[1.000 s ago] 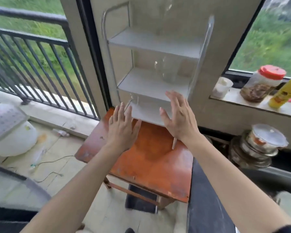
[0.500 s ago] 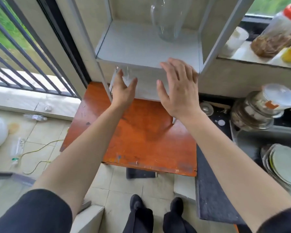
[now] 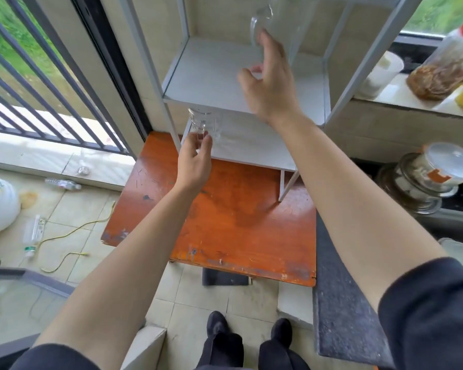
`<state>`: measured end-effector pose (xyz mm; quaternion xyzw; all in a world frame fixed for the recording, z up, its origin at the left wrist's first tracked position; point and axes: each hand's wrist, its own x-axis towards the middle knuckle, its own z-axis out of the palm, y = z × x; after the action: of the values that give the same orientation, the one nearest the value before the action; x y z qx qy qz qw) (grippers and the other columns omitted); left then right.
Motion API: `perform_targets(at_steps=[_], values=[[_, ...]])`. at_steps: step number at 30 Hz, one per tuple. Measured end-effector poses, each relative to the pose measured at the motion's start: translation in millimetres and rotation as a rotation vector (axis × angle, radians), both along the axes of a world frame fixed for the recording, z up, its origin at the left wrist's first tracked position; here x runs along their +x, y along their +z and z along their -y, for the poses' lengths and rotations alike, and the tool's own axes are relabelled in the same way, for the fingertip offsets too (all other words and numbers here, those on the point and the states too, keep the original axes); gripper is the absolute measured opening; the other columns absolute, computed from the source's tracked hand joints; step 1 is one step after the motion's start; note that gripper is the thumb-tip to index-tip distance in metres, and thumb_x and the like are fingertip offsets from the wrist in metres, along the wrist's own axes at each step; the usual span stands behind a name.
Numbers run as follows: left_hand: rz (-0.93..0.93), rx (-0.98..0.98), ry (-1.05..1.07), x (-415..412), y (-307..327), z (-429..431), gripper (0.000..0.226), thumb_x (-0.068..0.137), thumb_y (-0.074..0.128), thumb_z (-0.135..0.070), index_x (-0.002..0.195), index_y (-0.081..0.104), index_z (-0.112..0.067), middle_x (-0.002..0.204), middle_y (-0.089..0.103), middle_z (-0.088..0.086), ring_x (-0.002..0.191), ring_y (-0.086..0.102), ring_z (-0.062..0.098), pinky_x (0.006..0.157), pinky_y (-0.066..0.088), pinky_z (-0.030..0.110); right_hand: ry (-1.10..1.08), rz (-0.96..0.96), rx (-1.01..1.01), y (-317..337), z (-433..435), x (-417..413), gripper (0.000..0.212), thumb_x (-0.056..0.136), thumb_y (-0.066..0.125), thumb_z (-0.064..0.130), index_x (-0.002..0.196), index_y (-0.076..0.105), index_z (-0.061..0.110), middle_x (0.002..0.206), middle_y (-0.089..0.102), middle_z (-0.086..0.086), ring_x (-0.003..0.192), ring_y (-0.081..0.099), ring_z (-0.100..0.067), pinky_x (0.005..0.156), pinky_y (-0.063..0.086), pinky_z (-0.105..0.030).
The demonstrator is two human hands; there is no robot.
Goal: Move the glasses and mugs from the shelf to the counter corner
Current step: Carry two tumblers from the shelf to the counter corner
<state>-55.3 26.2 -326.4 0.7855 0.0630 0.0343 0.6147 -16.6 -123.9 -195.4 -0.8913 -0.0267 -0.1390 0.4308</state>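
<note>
As far as we can see: no glass or mug stands on the visible part of the dark worktop (image 3: 340, 303), so we judge the task to be at its beginning.
Small glass (image 3: 202, 121): it is clear and sits at the left front of the lowest board of the shelf (image 3: 206, 76), half under the board above it. We cannot tell if its foot has left the board.
Tall glass (image 3: 278, 20): it is clear and stands on the middle board, toward the back. Its top is cut off by the picture edge. At its left side there seems to be a handle, so it may be a mug.
Left hand (image 3: 194, 164): the fingers and thumb are curled around the lower part of the small glass and hold it from below and in front.
Right hand (image 3: 271, 84): it is half open and raised to the tall glass. One fingertip (image 3: 266, 41) lies against the glass wall and the thumb (image 3: 247, 73) stands apart below. We cannot tell whether it grips the glass or only touches it.
What is left: in our judgement, almost everything. Both pieces must be lifted out and carried to the right, to the counter corner. Whether more glasses wait on higher boards is not shown.
Orange worktop (image 3: 238, 222): it carries the shelf and touches the dark worktop on its right side.
Window sill: a jar (image 3: 444, 68) with a red lid and a white cup (image 3: 382, 73) stand there, right of the shelf.
</note>
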Motion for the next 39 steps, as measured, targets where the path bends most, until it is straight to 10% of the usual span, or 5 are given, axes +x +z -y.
perform_targets(at_steps=[9,16,26,29,39], values=[[-0.124,-0.24,0.033,-24,17,4,0.024,0.099,0.049,-0.036,0.096,0.058,-0.015,0.089,0.062,-0.005,0.083,0.06,0.007,0.089,0.052,0.043,-0.024,-0.01,0.382,5,2,5,0.009,0.102,0.051,0.034,0.104,0.052,0.025,0.105,0.061,-0.001,0.091,0.065,-0.016,0.088,0.055,-0.045],[-0.151,-0.25,0.144,-68,22,16,0.03,0.1,0.043,-0.039,0.079,0.043,-0.017,0.072,0.046,-0.003,0.055,0.047,0.001,0.057,0.044,0.021,-0.094,-0.078,0.661,16,5,-68,0.037,0.104,0.041,0.053,0.081,0.053,0.026,0.07,0.054,0.012,0.078,0.066,-0.013,0.081,0.055,-0.036],[-0.2,-0.206,0.117,-175,-8,39,0.03,0.093,0.04,-0.044,0.073,0.043,-0.021,0.07,0.042,-0.003,0.058,0.041,0.004,0.064,0.038,0.033,-0.267,-0.018,0.709,-72,29,-237,0.045,0.1,0.043,0.045,0.072,0.058,0.014,0.076,0.067,-0.012,0.077,0.063,-0.02,0.08,0.051,-0.036],[-0.201,-0.189,0.003,-192,-15,64,0.033,0.101,0.04,-0.04,0.073,0.042,-0.021,0.069,0.042,-0.004,0.059,0.039,0.005,0.062,0.037,0.031,-0.425,-0.052,0.674,-93,53,-271,0.041,0.093,0.042,0.053,0.061,0.059,0.035,0.079,0.064,-0.017,0.075,0.059,-0.018,0.078,0.049,-0.035],[-0.019,-0.19,-0.449,-253,44,209,0.036,0.107,0.037,-0.025,0.074,0.044,-0.013,0.07,0.042,0.001,0.066,0.04,0.011,0.063,0.037,0.027,-0.797,0.183,0.837,-89,167,-369,0.047,0.098,0.044,0.041,0.054,0.053,0.029,0.059,0.056,0.009,0.077,0.063,-0.022,0.077,0.046,-0.035]])
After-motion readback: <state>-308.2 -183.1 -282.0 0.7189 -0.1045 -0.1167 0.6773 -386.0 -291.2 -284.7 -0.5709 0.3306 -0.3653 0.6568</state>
